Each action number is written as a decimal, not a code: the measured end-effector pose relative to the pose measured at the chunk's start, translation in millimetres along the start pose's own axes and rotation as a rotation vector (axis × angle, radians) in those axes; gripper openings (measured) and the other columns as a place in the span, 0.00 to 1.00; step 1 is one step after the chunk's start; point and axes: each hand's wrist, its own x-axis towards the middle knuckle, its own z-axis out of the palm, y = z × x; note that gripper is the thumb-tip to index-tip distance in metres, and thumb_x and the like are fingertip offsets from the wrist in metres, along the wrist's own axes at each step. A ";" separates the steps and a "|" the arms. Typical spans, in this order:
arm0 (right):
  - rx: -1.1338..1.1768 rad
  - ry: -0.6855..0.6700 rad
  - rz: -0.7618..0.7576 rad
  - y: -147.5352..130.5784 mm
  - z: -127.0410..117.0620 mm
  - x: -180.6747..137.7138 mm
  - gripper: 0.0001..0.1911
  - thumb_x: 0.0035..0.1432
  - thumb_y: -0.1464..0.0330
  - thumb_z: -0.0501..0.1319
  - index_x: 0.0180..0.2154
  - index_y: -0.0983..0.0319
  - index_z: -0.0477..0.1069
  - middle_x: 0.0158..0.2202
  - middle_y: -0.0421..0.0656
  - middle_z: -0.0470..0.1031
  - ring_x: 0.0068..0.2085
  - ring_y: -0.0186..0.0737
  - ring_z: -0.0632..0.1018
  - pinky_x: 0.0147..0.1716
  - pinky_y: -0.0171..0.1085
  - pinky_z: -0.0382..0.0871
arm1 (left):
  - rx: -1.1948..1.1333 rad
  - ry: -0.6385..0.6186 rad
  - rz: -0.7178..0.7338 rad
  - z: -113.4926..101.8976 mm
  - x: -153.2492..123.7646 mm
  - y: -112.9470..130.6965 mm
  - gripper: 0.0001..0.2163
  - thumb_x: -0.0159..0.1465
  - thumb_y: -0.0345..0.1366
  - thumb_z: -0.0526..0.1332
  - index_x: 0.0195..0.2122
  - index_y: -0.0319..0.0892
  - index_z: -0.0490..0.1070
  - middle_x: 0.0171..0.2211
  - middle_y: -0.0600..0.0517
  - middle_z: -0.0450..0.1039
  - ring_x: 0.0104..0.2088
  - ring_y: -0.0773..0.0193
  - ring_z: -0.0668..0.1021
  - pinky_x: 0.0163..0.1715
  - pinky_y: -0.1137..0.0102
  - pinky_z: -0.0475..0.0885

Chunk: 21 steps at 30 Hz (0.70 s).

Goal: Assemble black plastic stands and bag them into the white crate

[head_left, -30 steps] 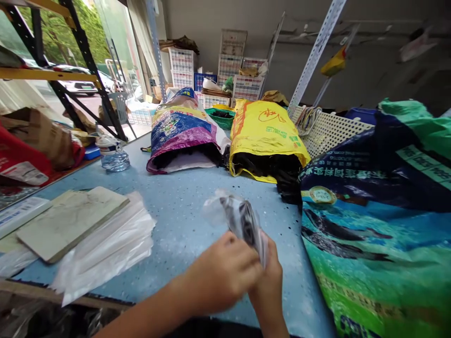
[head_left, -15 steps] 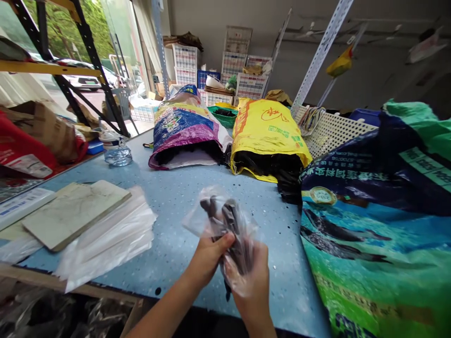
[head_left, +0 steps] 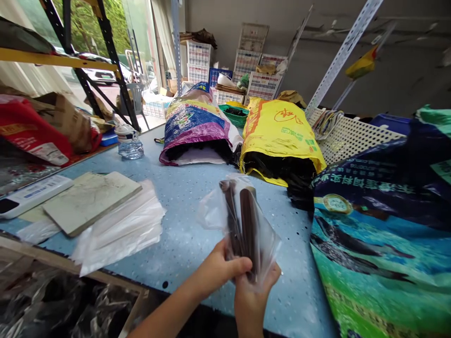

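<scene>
Over the blue speckled table [head_left: 183, 253] I hold a clear plastic bag [head_left: 266, 239] with long dark brown pieces [head_left: 247, 220] inside. Their kind I cannot make out. My left hand [head_left: 225, 265] is closed on the bag's left side, thumb pressed across its front. Below and to the right, my right hand [head_left: 254, 291] is wrapped round the lower end of the bag; some of its fingers are hidden. A fan of flat clear plastic bags [head_left: 123, 230] lies left of my hands, partly under a pale flat board [head_left: 93, 199].
A purple-and-blue sack [head_left: 200, 124] and a yellow sack [head_left: 282, 131] lie open with black stuff inside. A large blue-green sack [head_left: 380, 234] stands at the right edge, near a white perforated basket [head_left: 355, 141]. At left are a water bottle [head_left: 129, 143] and a white device [head_left: 35, 197].
The bag has turned more upright, and its dark pieces stand straighter inside. My right hand has shifted down to the bag's lower end. The view has swung slightly left.
</scene>
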 end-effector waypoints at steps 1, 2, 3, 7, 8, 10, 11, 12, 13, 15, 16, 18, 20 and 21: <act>-0.022 0.006 -0.022 0.9 -1.0 2.5 0.23 0.47 0.63 0.58 0.42 0.57 0.47 0.39 0.44 0.61 0.36 0.38 0.70 0.32 0.37 0.66 | 0.045 -0.028 0.008 -3.2 -3.7 -1.7 0.24 0.46 0.41 0.64 0.43 0.38 0.64 0.40 0.46 0.70 0.42 0.57 0.71 0.44 0.65 0.65; -0.045 0.012 -0.056 2.1 -2.0 4.8 0.23 0.47 0.64 0.58 0.42 0.57 0.48 0.40 0.44 0.60 0.37 0.39 0.70 0.34 0.38 0.66 | 0.075 -0.015 0.035 -7.1 -7.2 -2.0 0.26 0.47 0.42 0.63 0.46 0.39 0.62 0.45 0.45 0.67 0.46 0.57 0.69 0.47 0.64 0.62; -0.069 0.023 -0.109 3.7 -2.8 6.6 0.22 0.47 0.65 0.59 0.42 0.57 0.49 0.41 0.44 0.59 0.39 0.39 0.69 0.35 0.39 0.65 | 0.084 0.040 0.074 -11.5 -10.3 -0.9 0.28 0.47 0.43 0.63 0.49 0.40 0.59 0.49 0.44 0.63 0.49 0.56 0.66 0.49 0.63 0.60; -0.123 0.026 -0.391 10.4 -2.6 9.1 0.22 0.48 0.73 0.58 0.43 0.57 0.51 0.43 0.44 0.56 0.45 0.39 0.64 0.42 0.41 0.59 | -0.058 0.428 0.200 -25.5 -15.9 15.8 0.27 0.51 0.50 0.57 0.48 0.40 0.58 0.51 0.41 0.58 0.50 0.54 0.64 0.47 0.61 0.62; -0.132 0.024 -0.455 11.3 -1.9 8.8 0.23 0.48 0.75 0.58 0.43 0.57 0.51 0.43 0.44 0.56 0.45 0.39 0.64 0.42 0.41 0.59 | -0.076 0.511 0.236 -26.1 -15.2 21.5 0.25 0.52 0.50 0.56 0.46 0.40 0.59 0.51 0.42 0.59 0.50 0.55 0.64 0.47 0.61 0.62; -0.175 0.016 -0.565 11.8 -0.6 7.3 0.25 0.47 0.77 0.59 0.44 0.56 0.51 0.42 0.44 0.57 0.44 0.39 0.64 0.41 0.41 0.59 | -0.052 0.639 0.330 -22.7 -11.8 31.5 0.22 0.53 0.48 0.55 0.46 0.42 0.58 0.51 0.44 0.58 0.52 0.57 0.62 0.48 0.61 0.60; -0.207 0.009 -0.618 11.6 0.1 6.2 0.26 0.46 0.78 0.59 0.45 0.56 0.51 0.42 0.44 0.57 0.44 0.39 0.64 0.40 0.41 0.59 | -0.027 0.682 0.375 -19.0 -9.4 35.0 0.23 0.53 0.47 0.56 0.48 0.44 0.56 0.52 0.45 0.56 0.53 0.58 0.60 0.49 0.62 0.59; -0.235 -0.008 -0.670 11.5 0.8 5.0 0.27 0.46 0.79 0.59 0.45 0.56 0.52 0.41 0.43 0.58 0.43 0.39 0.65 0.40 0.40 0.59 | -0.008 0.697 0.402 -14.3 -6.6 37.3 0.25 0.52 0.46 0.58 0.49 0.45 0.54 0.53 0.46 0.55 0.54 0.59 0.59 0.50 0.62 0.58; -0.261 -0.032 -0.711 11.6 1.6 3.8 0.27 0.46 0.79 0.58 0.45 0.56 0.52 0.41 0.43 0.58 0.42 0.38 0.65 0.39 0.40 0.60 | -0.005 0.681 0.402 -9.1 -3.9 38.2 0.27 0.51 0.46 0.59 0.51 0.47 0.52 0.53 0.47 0.54 0.54 0.59 0.59 0.50 0.63 0.58; -0.296 -0.073 -0.752 13.5 3.2 1.6 0.25 0.47 0.79 0.57 0.45 0.55 0.53 0.40 0.43 0.59 0.41 0.38 0.66 0.37 0.40 0.61 | -0.025 0.607 0.341 1.4 0.6 36.4 0.26 0.51 0.44 0.59 0.50 0.48 0.52 0.51 0.49 0.59 0.51 0.60 0.63 0.48 0.63 0.60; -0.303 -0.079 -0.760 15.4 3.9 0.9 0.24 0.47 0.78 0.57 0.45 0.55 0.54 0.40 0.43 0.60 0.40 0.38 0.67 0.36 0.40 0.62 | -0.035 0.586 0.293 6.1 2.1 34.2 0.24 0.52 0.44 0.59 0.49 0.47 0.54 0.47 0.49 0.63 0.47 0.60 0.67 0.46 0.64 0.62; -0.305 -0.046 -0.763 21.4 4.8 1.1 0.18 0.48 0.76 0.58 0.42 0.57 0.58 0.39 0.43 0.61 0.38 0.39 0.68 0.34 0.39 0.63 | -0.047 0.571 0.217 12.6 3.6 28.1 0.21 0.51 0.43 0.60 0.45 0.44 0.59 0.40 0.50 0.68 0.40 0.62 0.71 0.41 0.66 0.65; -0.306 0.008 -0.761 29.6 6.0 3.5 0.13 0.47 0.72 0.60 0.37 0.60 0.61 0.37 0.45 0.62 0.36 0.40 0.68 0.32 0.39 0.63 | -0.056 0.568 0.174 14.2 4.1 21.0 0.21 0.49 0.43 0.62 0.43 0.42 0.61 0.36 0.50 0.69 0.35 0.63 0.72 0.38 0.69 0.67; -0.312 0.024 -0.758 34.2 7.4 5.4 0.12 0.46 0.70 0.61 0.35 0.61 0.62 0.36 0.45 0.62 0.35 0.41 0.68 0.31 0.39 0.63 | -0.070 0.558 0.154 13.1 4.3 17.4 0.22 0.47 0.42 0.63 0.41 0.42 0.62 0.34 0.51 0.69 0.33 0.64 0.72 0.36 0.70 0.67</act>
